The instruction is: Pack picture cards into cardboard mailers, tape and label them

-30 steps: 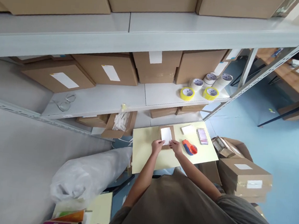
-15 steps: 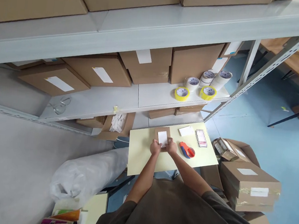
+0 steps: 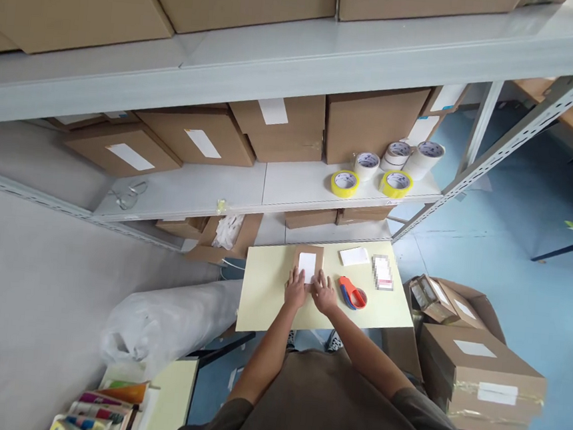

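Observation:
A small brown cardboard box (image 3: 309,256) with a white label (image 3: 307,266) on top lies on a pale yellow table (image 3: 264,293). My left hand (image 3: 295,289) rests flat on the box's near left edge. On the near right edge lies my right hand (image 3: 324,294), fingers spread and pressing down. An orange and blue tape dispenser (image 3: 352,294) sits just right of my right hand. Beyond it lie a white label sheet (image 3: 354,256) and a small printed slip (image 3: 382,271).
Grey metal shelving (image 3: 289,188) behind the table holds brown cartons and several tape rolls (image 3: 389,170). Taped cartons (image 3: 478,371) are stacked on the blue floor at right. A plastic-wrapped roll (image 3: 171,324) lies at left, with books (image 3: 98,413) on a second table.
Both hands slid toward the near edge of the box and flattened on it. The view tilted slightly, so the table sits lower in the picture.

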`<state>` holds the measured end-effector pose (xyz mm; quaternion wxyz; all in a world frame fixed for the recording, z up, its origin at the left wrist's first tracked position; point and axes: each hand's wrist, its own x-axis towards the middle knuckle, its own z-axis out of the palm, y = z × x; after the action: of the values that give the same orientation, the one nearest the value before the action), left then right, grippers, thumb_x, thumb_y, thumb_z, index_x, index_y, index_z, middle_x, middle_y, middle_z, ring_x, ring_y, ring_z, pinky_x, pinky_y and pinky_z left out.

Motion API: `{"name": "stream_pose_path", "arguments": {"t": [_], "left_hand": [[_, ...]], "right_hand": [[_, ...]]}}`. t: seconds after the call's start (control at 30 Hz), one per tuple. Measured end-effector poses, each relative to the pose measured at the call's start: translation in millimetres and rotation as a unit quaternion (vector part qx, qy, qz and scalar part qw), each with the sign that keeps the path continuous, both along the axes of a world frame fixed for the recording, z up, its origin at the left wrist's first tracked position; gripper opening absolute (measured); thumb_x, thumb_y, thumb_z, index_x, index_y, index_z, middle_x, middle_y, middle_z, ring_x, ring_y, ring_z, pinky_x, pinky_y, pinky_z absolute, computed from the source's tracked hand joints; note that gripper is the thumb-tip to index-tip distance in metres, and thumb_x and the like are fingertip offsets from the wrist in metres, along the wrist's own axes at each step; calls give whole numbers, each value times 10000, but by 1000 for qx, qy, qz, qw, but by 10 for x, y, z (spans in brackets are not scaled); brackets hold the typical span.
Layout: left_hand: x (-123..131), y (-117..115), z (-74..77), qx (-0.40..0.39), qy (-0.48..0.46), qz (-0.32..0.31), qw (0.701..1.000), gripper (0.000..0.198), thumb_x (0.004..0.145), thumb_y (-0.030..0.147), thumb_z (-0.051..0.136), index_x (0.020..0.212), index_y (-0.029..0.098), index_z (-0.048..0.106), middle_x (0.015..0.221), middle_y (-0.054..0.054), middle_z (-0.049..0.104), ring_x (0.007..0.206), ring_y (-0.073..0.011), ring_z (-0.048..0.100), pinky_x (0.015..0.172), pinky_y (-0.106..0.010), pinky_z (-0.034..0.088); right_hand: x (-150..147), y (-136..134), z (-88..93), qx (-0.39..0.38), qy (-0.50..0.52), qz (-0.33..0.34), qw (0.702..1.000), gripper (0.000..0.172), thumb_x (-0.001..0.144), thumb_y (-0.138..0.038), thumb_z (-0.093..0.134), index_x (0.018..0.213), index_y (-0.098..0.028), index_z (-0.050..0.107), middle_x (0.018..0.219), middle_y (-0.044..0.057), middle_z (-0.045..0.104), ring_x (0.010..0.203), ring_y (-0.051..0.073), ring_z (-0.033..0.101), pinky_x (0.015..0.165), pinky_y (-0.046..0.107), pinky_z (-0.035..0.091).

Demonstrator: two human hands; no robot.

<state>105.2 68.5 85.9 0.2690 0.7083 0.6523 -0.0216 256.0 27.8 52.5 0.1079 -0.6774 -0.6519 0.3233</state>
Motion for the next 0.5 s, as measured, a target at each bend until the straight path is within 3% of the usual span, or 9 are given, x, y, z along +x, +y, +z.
{"name": "stream_pose_path", "arguments": {"t": [0.13, 0.27, 0.33, 0.43, 0.5], "left_hand": [[-58, 116, -56, -34, -20, -22, 999, 701, 1011, 385, 503, 1684, 249, 362, 1790, -97, 193, 1662, -329, 129, 1288, -477, 296], [-308, 205, -95, -23, -68, -5, 997, 695, 989, 421, 566, 1645, 234, 434, 1777, -96, 248, 1660, -313, 152, 1293, -427, 293], [-537, 247, -92, -19, -113, 32, 993, 634, 1000, 469, 565, 1588, 238, 511, 1731, -112, 367, 1631, -302, 267, 1259, -403, 348], [-954, 317, -61, -49, -174, 101, 978, 525, 1047, 539, 477, 1424, 214, 644, 1492, -165, 648, 1430, -301, 578, 1134, -400, 473], [-1202, 351, -51, -51, -203, 132, 969, 536, 1038, 589, 490, 1363, 199, 662, 1361, -175, 725, 1317, -304, 666, 1077, -395, 506]], "right_hand": [[-21, -55, -105, -21, 86, -88, 992, 713, 971, -347, 564, 1640, -170, 393, 1666, 210, 447, 1567, 361, 396, 1202, 526, 421], [-217, -24, -37, -15, 150, -144, 978, 685, 936, -352, 618, 1595, -272, 450, 1537, 111, 614, 1407, 314, 597, 1122, 470, 514], [-366, 31, 74, 27, 141, -143, 979, 621, 933, -330, 619, 1545, -301, 521, 1516, 84, 628, 1395, 300, 600, 1122, 456, 515], [-643, 116, 258, 69, 104, -116, 985, 494, 946, -289, 594, 1438, -282, 644, 1432, 101, 676, 1339, 299, 621, 1115, 438, 515], [-856, 132, 326, 78, 98, -75, 989, 462, 949, -262, 588, 1403, -256, 676, 1349, 112, 715, 1269, 291, 648, 1100, 422, 521]]}}
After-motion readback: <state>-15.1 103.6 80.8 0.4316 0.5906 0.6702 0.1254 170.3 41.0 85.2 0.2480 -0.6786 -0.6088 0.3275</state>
